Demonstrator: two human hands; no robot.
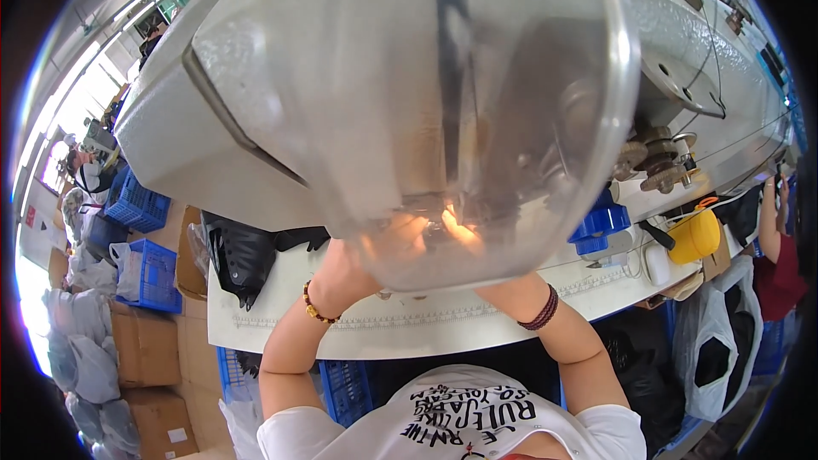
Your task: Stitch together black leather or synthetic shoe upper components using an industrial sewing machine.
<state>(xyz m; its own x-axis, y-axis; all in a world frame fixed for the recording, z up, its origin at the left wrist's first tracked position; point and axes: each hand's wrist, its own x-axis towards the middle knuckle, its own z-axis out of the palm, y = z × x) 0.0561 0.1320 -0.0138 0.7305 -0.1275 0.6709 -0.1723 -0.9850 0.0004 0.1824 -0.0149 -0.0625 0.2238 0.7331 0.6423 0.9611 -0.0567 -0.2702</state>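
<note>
A large pale sewing machine (230, 51) fills the upper part of the view. In front of it a clear curved plastic shield (375, 119) covers the working area. Through the shield, my left hand (399, 234) and my right hand (463, 234) show as bright blurs close together, low behind it near the machine's needle area. Their fingers are too smeared to read, and whatever they touch is hidden. On the white sewing table (400, 336) a black glossy piece of material (243, 260) lies to the left of my left forearm.
At the right stand a blue plastic part (601, 223) and a yellow container (694, 237). Thread tension discs (660, 162) stick out of the machine. Blue crates (152, 273) and cardboard boxes (146, 345) stack up at the left. Another person's arm (769, 221) shows far right.
</note>
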